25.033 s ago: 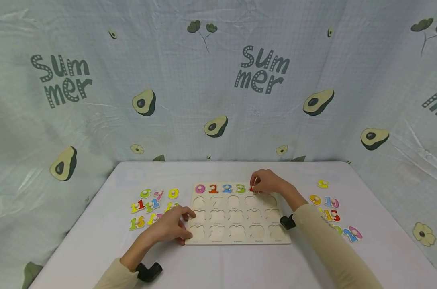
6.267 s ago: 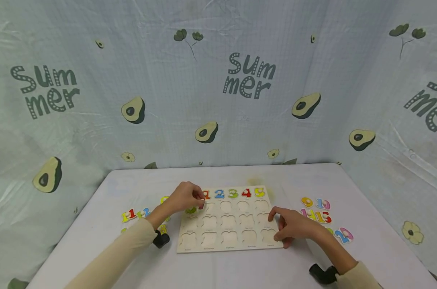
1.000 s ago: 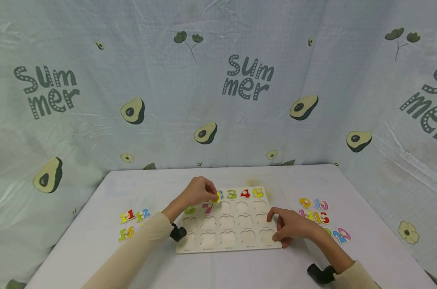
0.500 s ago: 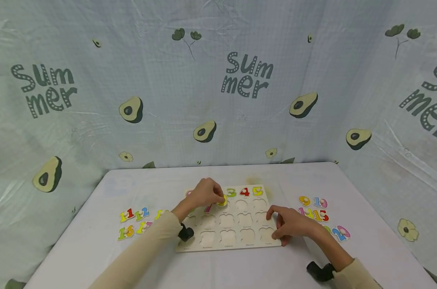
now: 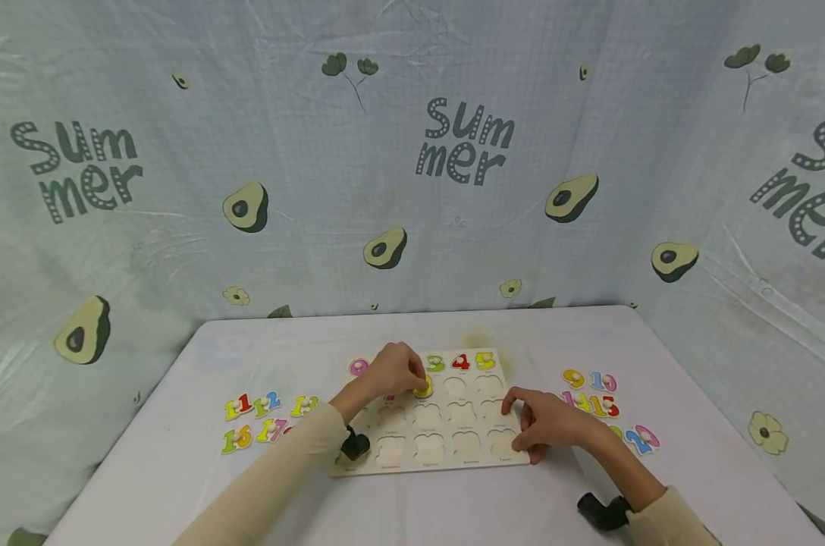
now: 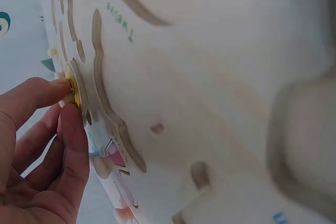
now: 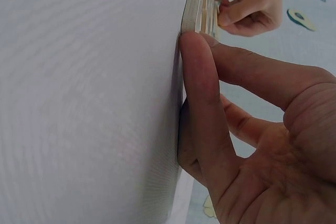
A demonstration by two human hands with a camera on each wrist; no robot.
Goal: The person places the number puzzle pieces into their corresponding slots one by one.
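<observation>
My left hand [image 5: 393, 371] pinches a yellow number 8 puzzle piece [image 5: 424, 388] by its knob, over the second row of a wooden number puzzle board [image 5: 446, 437]. In the left wrist view the piece [image 6: 76, 90] lies low at the board's surface; whether it is fully seated, I cannot tell. My right hand [image 5: 552, 418] grips the board's right edge between thumb and fingers, seen close in the right wrist view [image 7: 252, 119]. A pink 7 [image 5: 389, 397] shows partly beside the left hand, which covers some top-row pieces. Green 3 [image 5: 436, 363], red 4 [image 5: 461, 362] and yellow 5 [image 5: 485, 360] sit in the top row.
Left of the board lie loose number pieces, among them 11 [image 5: 238, 406], 12 [image 5: 267, 404] and 16 [image 5: 236, 439]. On the right are 9 [image 5: 573, 378], 10 [image 5: 603, 381], 15 [image 5: 604, 407] and 20 [image 5: 642, 439]. A printed curtain [image 5: 303, 250] stands behind the white table [image 5: 453, 508].
Since 25 seconds ago, 4, 5, 6 and 7 have gone into the board, and the hands have swapped roles. Over the last second my left hand has moved the yellow 8 slightly right and down.
</observation>
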